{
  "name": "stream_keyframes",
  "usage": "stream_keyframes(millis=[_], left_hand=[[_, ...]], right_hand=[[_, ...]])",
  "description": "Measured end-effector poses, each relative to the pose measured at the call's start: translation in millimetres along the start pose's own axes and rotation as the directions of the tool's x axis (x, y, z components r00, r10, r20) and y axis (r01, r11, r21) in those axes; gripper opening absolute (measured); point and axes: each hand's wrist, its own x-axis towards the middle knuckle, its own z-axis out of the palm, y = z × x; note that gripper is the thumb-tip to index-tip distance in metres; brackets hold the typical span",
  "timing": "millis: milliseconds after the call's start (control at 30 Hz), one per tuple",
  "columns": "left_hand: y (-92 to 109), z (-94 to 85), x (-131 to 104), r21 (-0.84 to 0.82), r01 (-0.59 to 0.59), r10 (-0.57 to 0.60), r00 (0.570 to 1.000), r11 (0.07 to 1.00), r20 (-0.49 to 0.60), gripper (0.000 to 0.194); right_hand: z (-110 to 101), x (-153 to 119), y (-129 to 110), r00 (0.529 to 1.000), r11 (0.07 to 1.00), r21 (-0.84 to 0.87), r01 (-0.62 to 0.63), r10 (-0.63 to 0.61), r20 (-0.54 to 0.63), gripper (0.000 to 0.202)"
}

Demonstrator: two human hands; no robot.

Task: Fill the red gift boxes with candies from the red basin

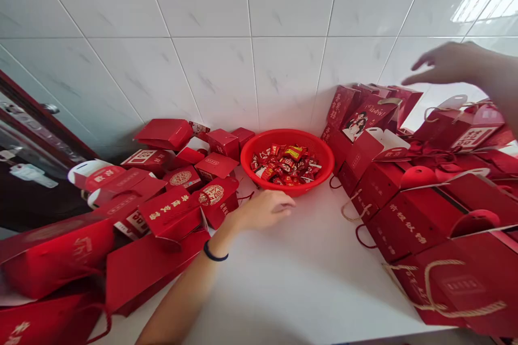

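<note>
A red plastic basket (247, 164) stands against the wall, with several wrapped candies (288, 163) inside. Just in front of its near rim hovers my left hand (263, 209), a dark band on the wrist. Its fingers are loosely bent and apart, and no object shows in them. At upper right, slightly blurred, my right hand (455, 64) is raised above the red gift boxes (408, 226) on that side. Its thumb and fingers are apart, with nothing between them. Some of those boxes have rope or cord handles.
More red gift boxes (172, 213) crowd the left of the white table (279, 275), several with open flaps. A tiled wall (210, 64) rises behind. Keys (34, 172) hang at a dark door on the far left.
</note>
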Motion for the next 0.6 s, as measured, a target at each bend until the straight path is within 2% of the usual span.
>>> stream_keyframes(millis=[33, 100, 167, 267, 333, 400, 433, 467, 533, 600], left_hand=[[0.1, -8.9, -4.6, 0.007, 0.038, -0.037, 0.997, 0.999, -0.063, 0.025], [-2.2, -28.4, -15.9, 0.032, 0.160, -0.151, 0.969, 0.987, -0.195, 0.026], [-8.3, -47.0, -28.0, 0.107, 0.310, -0.263, 0.910, 0.945, -0.321, 0.025], [-22.5, -66.2, -42.1, 0.185, 0.572, -0.431, 0.760, 0.799, -0.487, 0.031], [-32.4, -71.2, -47.0, 0.187, 0.723, -0.578, 0.657, 0.665, -0.484, 0.045], [-40.1, -71.7, -49.0, 0.187, 0.808, -0.703, 0.580, 0.558, -0.412, 0.060], [-42.6, -71.3, -49.4, 0.191, 0.822, -0.735, 0.566, 0.536, -0.375, 0.066], [-44.1, -70.8, -49.7, 0.197, 0.820, -0.746, 0.571, 0.537, -0.343, 0.071], [-43.8, -70.3, -50.5, 0.211, 0.781, -0.730, 0.624, 0.588, -0.279, 0.083], [-39.4, -70.6, -51.5, 0.213, 0.726, -0.704, 0.687, 0.654, -0.180, 0.098]], right_hand=[[-8.1, -9.3, -23.8, 0.998, 0.998, 0.053, 0.043, -0.045, 0.046, 0.059], [-19.1, -33.3, -69.4, 0.998, 0.966, 0.253, 0.054, -0.061, 0.019, 0.049], [-20.4, -59.8, -109.0, 0.995, 0.876, 0.476, 0.080, -0.095, 0.007, 0.041], [-4.2, -98.2, -152.6, 0.956, 0.649, 0.727, 0.224, -0.292, -0.033, 0.021], [14.4, -124.2, -170.9, 0.897, 0.488, 0.835, 0.255, -0.441, -0.016, 0.010], [34.8, -151.9, -181.4, 0.810, 0.343, 0.907, 0.246, -0.586, 0.002, 0.008], [44.8, -165.9, -184.0, 0.769, 0.289, 0.931, 0.223, -0.639, 0.015, 0.012], [54.3, -179.5, -185.3, 0.730, 0.244, 0.951, 0.189, -0.682, 0.030, 0.016], [71.2, -203.4, -184.7, 0.663, 0.197, 0.975, 0.103, -0.745, 0.080, 0.021], [85.0, -220.5, -181.1, 0.603, 0.197, 0.979, 0.045, -0.787, 0.131, 0.021]])
